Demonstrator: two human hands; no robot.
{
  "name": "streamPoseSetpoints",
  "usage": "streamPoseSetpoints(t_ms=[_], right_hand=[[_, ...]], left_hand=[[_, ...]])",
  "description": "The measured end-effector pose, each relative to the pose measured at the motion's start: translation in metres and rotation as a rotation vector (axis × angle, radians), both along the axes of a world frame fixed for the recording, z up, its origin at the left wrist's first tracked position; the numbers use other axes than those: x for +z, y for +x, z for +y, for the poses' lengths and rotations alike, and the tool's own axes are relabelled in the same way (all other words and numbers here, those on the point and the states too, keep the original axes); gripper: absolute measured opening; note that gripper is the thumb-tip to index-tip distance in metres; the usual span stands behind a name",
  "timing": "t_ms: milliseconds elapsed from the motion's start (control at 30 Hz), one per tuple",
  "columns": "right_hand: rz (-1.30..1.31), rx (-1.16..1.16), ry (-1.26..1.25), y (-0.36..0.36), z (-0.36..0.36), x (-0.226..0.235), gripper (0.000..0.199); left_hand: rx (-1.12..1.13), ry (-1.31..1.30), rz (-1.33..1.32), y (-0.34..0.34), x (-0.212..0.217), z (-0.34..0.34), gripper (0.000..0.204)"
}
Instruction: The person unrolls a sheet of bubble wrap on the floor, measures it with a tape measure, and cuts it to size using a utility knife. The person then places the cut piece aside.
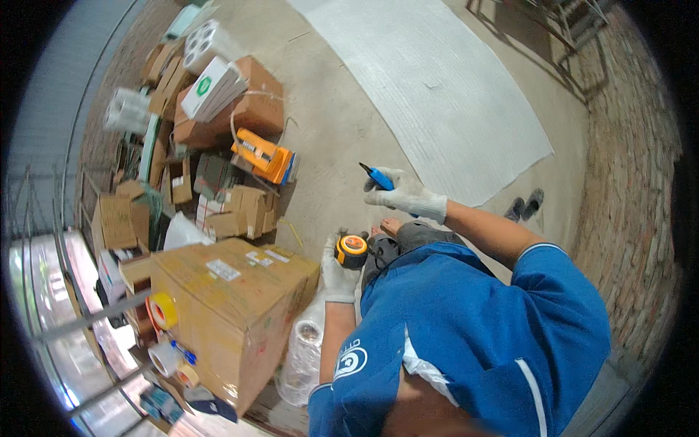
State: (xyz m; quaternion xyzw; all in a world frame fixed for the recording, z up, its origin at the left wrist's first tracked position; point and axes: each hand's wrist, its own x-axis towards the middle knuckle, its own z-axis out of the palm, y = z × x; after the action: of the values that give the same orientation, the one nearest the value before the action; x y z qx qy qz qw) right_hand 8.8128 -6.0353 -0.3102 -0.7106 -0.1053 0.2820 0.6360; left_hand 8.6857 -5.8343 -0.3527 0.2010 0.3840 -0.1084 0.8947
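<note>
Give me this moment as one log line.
left hand: holds orange-black tape measure | right hand: holds blue dark-tipped tool | floor: white sheet, dark footwear

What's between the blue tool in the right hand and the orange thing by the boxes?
Just bare grey floor, in the head view, between the blue tool in the right hand and the orange thing.

The tape measure [352,251], compact, black and orange-yellow, is held against the left fingers [330,249], its round face upward. The slim blue tool [379,178] slants between the right fingers [377,197], black tip jutting beyond them.
</note>
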Motion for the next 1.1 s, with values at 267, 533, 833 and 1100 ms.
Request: streamPoseSetpoints(t_ms=[267, 533, 833, 1100], right_hand=[[-0.665, 0.029, -0.399, -0.005, -0.081, 0.017, 0.059], [-0.291, -0.335, -0.305, 0.101, -0.206, -0.015, 0.057], [0.237, -0.179, -0.047, 0.266, -0.322, 0.004, 0.061], [0.609, 0.042, 0.066, 0.444, -0.319, 0.015, 0.058]], left_hand=[[-0.352, -0.161, -0.005, 0.121, -0.004, -0.082, 0.029], [-0.663, -0.020, -0.183, 0.251, -0.020, -0.200, 0.028], [-0.725, 0.061, -0.106, 0.384, -0.019, -0.291, 0.035], [-0.674, 0.280, -0.331, 0.531, -0.002, -0.291, 0.039]])
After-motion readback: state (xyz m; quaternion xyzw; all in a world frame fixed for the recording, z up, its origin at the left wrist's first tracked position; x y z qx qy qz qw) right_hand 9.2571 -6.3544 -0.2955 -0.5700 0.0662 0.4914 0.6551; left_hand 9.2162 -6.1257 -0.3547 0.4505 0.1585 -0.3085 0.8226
